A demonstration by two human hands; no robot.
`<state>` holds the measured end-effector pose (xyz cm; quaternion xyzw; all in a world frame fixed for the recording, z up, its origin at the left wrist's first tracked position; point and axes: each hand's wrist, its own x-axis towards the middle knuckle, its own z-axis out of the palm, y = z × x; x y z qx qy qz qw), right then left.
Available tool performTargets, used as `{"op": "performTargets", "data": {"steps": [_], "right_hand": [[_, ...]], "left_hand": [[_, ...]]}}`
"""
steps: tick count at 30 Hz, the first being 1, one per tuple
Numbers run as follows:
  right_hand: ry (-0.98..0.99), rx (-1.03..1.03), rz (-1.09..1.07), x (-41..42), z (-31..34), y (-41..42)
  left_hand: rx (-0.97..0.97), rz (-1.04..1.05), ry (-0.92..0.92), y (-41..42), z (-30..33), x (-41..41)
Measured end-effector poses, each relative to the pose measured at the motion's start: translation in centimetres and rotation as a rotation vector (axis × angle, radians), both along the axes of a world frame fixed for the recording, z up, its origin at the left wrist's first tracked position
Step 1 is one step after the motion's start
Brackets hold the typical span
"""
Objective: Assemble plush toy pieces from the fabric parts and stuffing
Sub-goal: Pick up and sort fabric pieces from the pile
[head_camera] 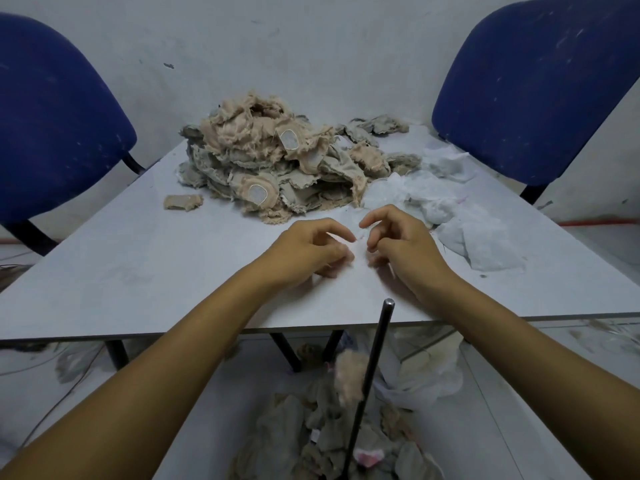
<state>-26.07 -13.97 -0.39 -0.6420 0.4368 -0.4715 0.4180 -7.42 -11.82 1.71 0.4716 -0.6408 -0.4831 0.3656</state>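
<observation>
We count two hands over the pale counter (145, 265), two blue padded chairs, one big heap of fabric pieces (277, 168), one stray piece, and one metal rod.

The left hand (308, 252) and right hand (401, 244) hover close together near the counter's middle, backs up, fingers curled. Between them lies a faint wisp of white stuffing (360, 237); the fingers of both hands are bent inward toward it, index and thumb nearly together, but we cannot tell whether either hand truly pinches it, since the wisp blends into the counter and the fingertips are blurred.

The heap sits at the far middle of the counter: frayed beige and grey plush cut-outs, fuzzy at the edges, at least two showing an oval grey patch with a pale rim. The stray piece (183, 201) lies just left of the heap, apart from it. To the right of the heap spreads loose white stuffing (450, 188) with thin, crumpled white sheeting (485, 244), soft and hard to separate by eye.

The left chair (52, 133) and the right chair (540, 88) are both cut off by the frame. The thin dark rod (372, 372) rises from below the counter's near edge, its lower end lost among a heap of grey and beige plush on the floor (329, 438), where a small pink piece (370, 457) shows.
</observation>
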Motion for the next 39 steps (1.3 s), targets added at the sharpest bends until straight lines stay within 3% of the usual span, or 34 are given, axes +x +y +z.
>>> {"op": "performTargets", "data": {"steps": [1,5,12,17,22,28,34,39], "right_hand": [[0.041,-0.017,0.004,0.1,0.0,0.0],[0.226,-0.077,0.024,0.4,-0.2,0.2],[0.284,-0.085,0.053,0.2,-0.2,0.2],[0.3,-0.088,0.055,0.3,-0.3,0.1],[0.33,-0.103,0.054,0.3,-0.2,0.2],[0.327,-0.105,0.056,0.3,-0.3,0.3],[0.33,-0.101,0.065,0.3,-0.3,0.2],[0.33,-0.111,0.071,0.3,-0.3,0.2]], "left_hand": [[-0.06,0.09,-0.079,-0.2,-0.4,0.1],[-0.335,0.298,-0.785,-1.3,-1.4,1.7],[-0.164,0.274,-1.092,-3.1,-2.3,3.8],[-0.169,0.286,-0.971,-3.1,-1.9,4.1],[-0.231,0.346,-1.089,-3.1,-1.5,3.9],[-0.365,0.419,-0.991,-3.1,-2.6,4.0],[-0.327,0.304,-0.853,-3.1,-2.4,4.5],[-0.499,0.226,-0.746,-1.8,-2.3,3.5]]}}
